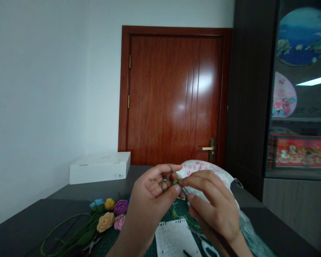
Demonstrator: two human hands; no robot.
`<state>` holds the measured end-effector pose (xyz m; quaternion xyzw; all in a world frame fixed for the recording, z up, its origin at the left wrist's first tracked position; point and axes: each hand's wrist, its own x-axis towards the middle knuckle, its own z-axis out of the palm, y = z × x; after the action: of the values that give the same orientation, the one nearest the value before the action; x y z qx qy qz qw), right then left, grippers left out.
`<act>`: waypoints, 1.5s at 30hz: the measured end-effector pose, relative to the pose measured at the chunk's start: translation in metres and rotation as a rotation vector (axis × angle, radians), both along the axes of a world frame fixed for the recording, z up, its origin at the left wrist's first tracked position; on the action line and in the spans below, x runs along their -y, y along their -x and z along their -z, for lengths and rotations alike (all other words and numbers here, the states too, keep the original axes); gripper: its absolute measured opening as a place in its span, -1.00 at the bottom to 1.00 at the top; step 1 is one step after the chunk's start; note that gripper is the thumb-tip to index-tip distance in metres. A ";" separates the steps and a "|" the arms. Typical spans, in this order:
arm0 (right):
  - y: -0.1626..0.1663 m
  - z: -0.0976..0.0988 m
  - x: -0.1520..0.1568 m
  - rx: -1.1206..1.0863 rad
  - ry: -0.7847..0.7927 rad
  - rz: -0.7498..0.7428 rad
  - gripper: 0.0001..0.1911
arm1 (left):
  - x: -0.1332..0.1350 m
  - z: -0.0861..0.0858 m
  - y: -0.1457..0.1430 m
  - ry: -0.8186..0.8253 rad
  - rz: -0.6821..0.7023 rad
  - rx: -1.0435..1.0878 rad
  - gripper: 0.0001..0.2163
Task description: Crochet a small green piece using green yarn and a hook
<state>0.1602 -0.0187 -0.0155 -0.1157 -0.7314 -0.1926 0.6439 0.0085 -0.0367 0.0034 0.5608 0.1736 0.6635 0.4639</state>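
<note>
My left hand (157, 194) is raised above the table, with green yarn (168, 178) looped over its fingers. Its thumb and fingertips pinch a small green crochet piece (176, 182). Close against it on the right, my right hand (214, 205) is closed in a pen-like grip around a thin crochet hook (185, 191), most of it hidden by the fingers. The hook's tip meets the green piece between both hands. Below them, a small green yarn scrap (174, 213) lies on the green cutting mat (149, 246).
Crocheted flowers (105, 222) with long green stems lie at left. A written notepad (176, 237) and scissors (210, 248) sit below my hands. Behind them is a white plastic bag (203, 167). A white box (100, 167) stands at the back left of the dark table (24, 217).
</note>
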 end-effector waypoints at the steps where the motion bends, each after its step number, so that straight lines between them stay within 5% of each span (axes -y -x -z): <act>1: 0.002 0.001 0.000 -0.020 0.003 0.028 -0.85 | -0.001 0.000 0.000 -0.003 0.016 0.012 -0.74; 10: 0.001 0.014 -0.018 -0.116 -0.124 -0.077 -0.74 | 0.001 0.001 0.000 0.123 0.200 0.074 -0.63; 15: 0.012 0.024 -0.019 -0.170 -0.311 0.269 -0.76 | -0.001 0.008 -0.005 0.060 -0.042 0.044 -0.62; 21: 0.003 0.016 -0.008 -0.166 -0.050 0.209 -0.91 | -0.021 0.015 -0.001 -0.137 -0.163 -0.081 -0.52; 24: 0.000 0.009 -0.006 -0.358 0.276 -0.031 -0.86 | -0.017 0.011 0.003 -0.117 -0.187 -0.108 -0.59; 28: 0.008 0.002 -0.010 -0.544 0.821 -0.656 -0.69 | -0.006 0.003 0.007 -0.022 -0.013 -0.102 -0.53; 31: 0.017 0.002 -0.015 -0.530 1.003 -0.928 -0.66 | -0.004 0.001 0.007 0.015 0.070 -0.083 -0.54; 34: 0.020 0.006 -0.019 -0.433 0.777 -0.906 -0.71 | -0.002 0.000 0.005 0.022 0.061 -0.069 -0.52; 38: 0.013 0.010 -0.018 -0.248 0.242 -0.382 -0.92 | 0.002 -0.001 0.000 0.023 -0.030 -0.018 -0.49; 41: 0.007 0.013 -0.014 -0.174 -0.014 -0.071 -0.81 | 0.003 -0.001 -0.003 0.098 0.065 0.048 -0.48; 45: 0.010 0.015 -0.014 -0.211 -0.050 -0.254 -0.82 | -0.001 0.001 -0.002 0.268 0.358 0.060 -0.48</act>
<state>0.1500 -0.0047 -0.0310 -0.0256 -0.6636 -0.1146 0.7388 0.0100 -0.0360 0.0027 0.4959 0.1441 0.5581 0.6494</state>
